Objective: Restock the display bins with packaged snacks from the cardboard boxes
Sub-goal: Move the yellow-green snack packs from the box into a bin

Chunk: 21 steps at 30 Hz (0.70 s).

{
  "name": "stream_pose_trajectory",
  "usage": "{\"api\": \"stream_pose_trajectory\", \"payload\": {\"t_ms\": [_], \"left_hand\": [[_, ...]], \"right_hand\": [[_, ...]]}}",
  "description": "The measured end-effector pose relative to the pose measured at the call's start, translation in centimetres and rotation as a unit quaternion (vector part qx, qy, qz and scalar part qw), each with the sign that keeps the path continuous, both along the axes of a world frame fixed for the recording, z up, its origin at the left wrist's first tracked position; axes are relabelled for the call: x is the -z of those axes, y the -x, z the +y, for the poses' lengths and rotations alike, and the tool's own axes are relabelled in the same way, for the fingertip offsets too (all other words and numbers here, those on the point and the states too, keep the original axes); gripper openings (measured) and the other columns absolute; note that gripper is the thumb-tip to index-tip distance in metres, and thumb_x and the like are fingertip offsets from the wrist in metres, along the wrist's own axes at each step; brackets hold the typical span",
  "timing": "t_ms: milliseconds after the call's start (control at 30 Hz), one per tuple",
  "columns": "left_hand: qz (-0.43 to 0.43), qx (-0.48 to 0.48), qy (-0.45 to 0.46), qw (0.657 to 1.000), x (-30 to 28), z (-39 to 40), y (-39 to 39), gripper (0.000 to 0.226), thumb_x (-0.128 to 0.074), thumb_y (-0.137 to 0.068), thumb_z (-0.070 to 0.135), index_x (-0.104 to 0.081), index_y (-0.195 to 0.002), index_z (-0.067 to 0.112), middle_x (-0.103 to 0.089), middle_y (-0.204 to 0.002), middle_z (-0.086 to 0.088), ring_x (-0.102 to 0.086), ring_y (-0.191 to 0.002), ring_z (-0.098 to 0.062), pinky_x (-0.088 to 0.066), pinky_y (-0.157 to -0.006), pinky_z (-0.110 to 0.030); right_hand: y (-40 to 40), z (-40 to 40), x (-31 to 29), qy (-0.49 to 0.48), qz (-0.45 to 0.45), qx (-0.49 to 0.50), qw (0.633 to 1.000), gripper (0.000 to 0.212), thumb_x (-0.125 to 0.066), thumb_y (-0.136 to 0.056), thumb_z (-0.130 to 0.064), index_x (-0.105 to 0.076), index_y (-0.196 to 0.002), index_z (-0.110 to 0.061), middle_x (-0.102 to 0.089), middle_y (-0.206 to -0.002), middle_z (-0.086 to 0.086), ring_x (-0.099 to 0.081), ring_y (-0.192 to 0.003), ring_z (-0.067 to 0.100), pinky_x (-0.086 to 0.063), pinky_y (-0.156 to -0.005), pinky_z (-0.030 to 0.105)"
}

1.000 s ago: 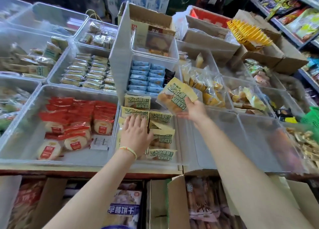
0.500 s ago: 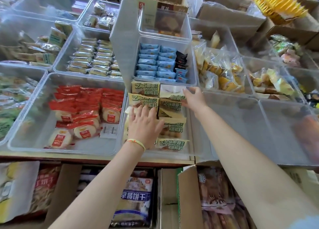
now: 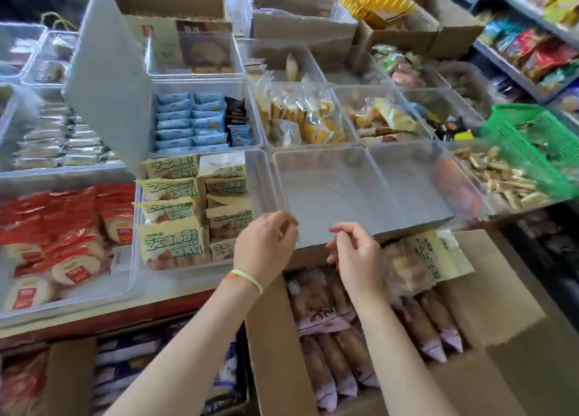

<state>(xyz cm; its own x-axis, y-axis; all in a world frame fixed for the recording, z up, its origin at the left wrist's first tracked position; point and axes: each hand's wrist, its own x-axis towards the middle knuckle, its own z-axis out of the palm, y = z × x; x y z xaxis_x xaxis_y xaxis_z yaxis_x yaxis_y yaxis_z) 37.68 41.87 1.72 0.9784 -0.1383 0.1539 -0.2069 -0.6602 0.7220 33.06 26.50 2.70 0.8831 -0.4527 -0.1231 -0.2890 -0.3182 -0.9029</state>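
— Packs in the near bin?
— Yellow snack packs (image 3: 171, 246) with green lettering, laid in two rows inside the clear bin (image 3: 266, 177), overlapping like shingles. Right column sitting lower than the left; a bare strip left along the bin's right wall.
— And the hands?
— Left hand (image 3: 266, 243) hovering over the bin's near right corner, fingers loosely curled, holding nothing visible; yellow band (image 3: 247, 277) on the wrist. Right hand (image 3: 355, 252) just beside it, above the near rim of the empty bin (image 3: 329, 193), fingers (image 3: 344, 229) relaxed and half bent, also holding nothing.
— Stock below?
— Open cardboard box (image 3: 488, 306) under the tabletop edge, packed with long brown snack sticks in clear wrappers (image 3: 329, 353) with pale purple ends. One more yellow pack (image 3: 435, 256) lying on top at the far right of the box.
— Room to move?
— Empty bin wide open, floor bare. Next bin (image 3: 407, 184) to its right mostly bare too. Green basket (image 3: 532, 140) tilted over the far right bins. Tall white lid (image 3: 106, 80) standing up at the left of the blue packs (image 3: 191, 121).
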Motion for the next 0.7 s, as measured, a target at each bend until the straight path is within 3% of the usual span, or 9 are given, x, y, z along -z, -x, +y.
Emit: {"api": "stream_pose_trajectory", "payload": {"t_ms": [100, 167, 267, 367, 533, 633, 700], "left_hand": [[0.03, 0.045, 0.016, 0.998, 0.2, -3.3, 2.3, 0.016, -0.056, -0.092, 0.023, -0.072, -0.094, 0.021, -0.071, -0.091, 0.003, -0.063, -0.081, -0.018, -0.046, -0.07, -0.029], [0.061, 0.073, 0.003, 0.995, 1.1, -5.1, 3.5, 0.018, -0.055, -0.091, 0.024, -0.072, -0.094, 0.022, -0.071, -0.091, 0.002, -0.063, -0.087, -0.02, -0.047, -0.074, -0.03], [0.111, 0.105, -0.031, 0.988, 2.3, -6.7, 4.6, 0.019, -0.055, -0.092, 0.021, -0.073, -0.097, 0.024, -0.07, -0.1, 0.004, -0.062, -0.097, -0.016, -0.044, -0.08, -0.025], [0.128, 0.112, -0.055, 0.984, 2.6, -7.8, 5.2, 0.021, -0.053, -0.092, 0.021, -0.073, -0.099, 0.025, -0.068, -0.104, 0.006, -0.06, -0.098, -0.013, -0.04, -0.078, -0.02], [0.142, 0.116, -0.06, 0.981, 2.8, -9.8, 5.4, 0.021, -0.053, -0.092, 0.021, -0.073, -0.098, 0.024, -0.067, -0.102, 0.006, -0.059, -0.094, -0.013, -0.043, -0.079, -0.023], [0.147, 0.113, -0.056, 0.981, 3.3, -10.3, 5.6, 0.02, -0.054, -0.092, 0.021, -0.073, -0.095, 0.025, -0.064, -0.097, 0.009, -0.058, -0.09, -0.012, -0.041, -0.076, -0.022], [0.154, 0.107, -0.049, 0.981, 3.7, -10.3, 5.7, 0.019, -0.054, -0.092, 0.021, -0.073, -0.092, 0.026, -0.064, -0.093, 0.01, -0.059, -0.085, -0.011, -0.041, -0.074, -0.022]], "right_hand": [[1.8, -4.5, 3.0, 0.143, 0.112, -0.013, 0.983, 0.016, -0.053, -0.095, -0.014, -0.064, -0.106, -0.017, -0.066, -0.102, 0.003, -0.06, -0.087, 0.019, -0.041, -0.073, 0.027], [2.9, -6.6, 4.7, 0.203, 0.188, -0.049, 0.96, 0.028, -0.056, -0.094, -0.018, -0.059, -0.121, -0.013, -0.057, -0.122, 0.01, -0.054, -0.109, 0.027, -0.042, -0.083, 0.031], [4.8, -8.2, 6.6, 0.303, 0.238, -0.079, 0.919, 0.041, -0.059, -0.093, -0.021, -0.053, -0.131, -0.007, -0.048, -0.134, 0.016, -0.045, -0.124, 0.034, -0.041, -0.096, 0.039], [6.1, -8.9, 7.9, 0.393, 0.22, -0.081, 0.889, 0.041, -0.062, -0.09, -0.024, -0.055, -0.128, -0.009, -0.051, -0.133, 0.014, -0.045, -0.124, 0.033, -0.041, -0.097, 0.041], [6.9, -9.7, 10.4, 0.44, 0.238, -0.126, 0.857, 0.059, -0.074, -0.082, -0.036, -0.051, -0.134, -0.017, -0.05, -0.135, 0.013, -0.048, -0.123, 0.033, -0.042, -0.094, 0.046], [7.1, -10.5, 10.8, 0.438, 0.188, -0.077, 0.876, 0.041, -0.08, -0.072, -0.021, -0.066, -0.108, -0.01, -0.065, -0.11, 0.013, -0.06, -0.1, 0.033, -0.048, -0.079, 0.044], [7.0, -11.1, 10.2, 0.422, 0.168, -0.065, 0.889, 0.022, -0.074, -0.078, -0.016, -0.068, -0.098, -0.009, -0.068, -0.1, 0.011, -0.063, -0.095, 0.033, -0.047, -0.079, 0.041]]}}
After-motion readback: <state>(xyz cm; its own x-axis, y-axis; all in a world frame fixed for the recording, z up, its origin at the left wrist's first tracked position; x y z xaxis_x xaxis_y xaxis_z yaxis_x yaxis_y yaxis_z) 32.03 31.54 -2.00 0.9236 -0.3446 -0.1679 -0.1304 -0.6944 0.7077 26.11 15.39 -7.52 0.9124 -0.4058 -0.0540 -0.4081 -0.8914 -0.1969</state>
